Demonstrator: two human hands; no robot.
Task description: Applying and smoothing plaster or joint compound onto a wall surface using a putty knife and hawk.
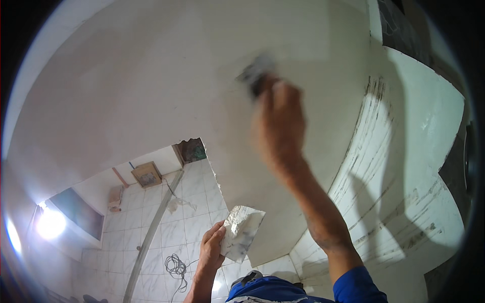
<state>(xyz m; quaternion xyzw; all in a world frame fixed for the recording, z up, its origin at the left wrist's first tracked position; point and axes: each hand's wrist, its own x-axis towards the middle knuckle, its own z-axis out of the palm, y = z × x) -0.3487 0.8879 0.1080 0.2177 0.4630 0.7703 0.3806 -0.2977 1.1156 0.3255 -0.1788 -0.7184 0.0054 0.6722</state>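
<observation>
Gripping a scraper point(258, 73), the right hand point(283, 111) is up at the pale surface point(303, 45). Left hand point(212, 245) has a flat plate point(237, 250) pinched at its left edge, thumb on top, held low, just past the surface's ragged edge. Plate carries white paste point(238, 219), heaped on the far part, grey smears nearer. Squarish box point(146, 174) further back on the tiled floor point(131, 237); can't make out its contents.

Scraper is motion-smeared: can't tell if the blade touches. Blue sleeve point(356, 287) cut off below. Lamp point(51, 223) glare washes out the left corner.

Edges: streaked wall point(374, 136) bounds the right side. Wide stretch of surface left of the scraper, narrower on the right. Floor side: cable coil point(176, 266) near the left forearm, long bar point(149, 242) beyond it.
</observation>
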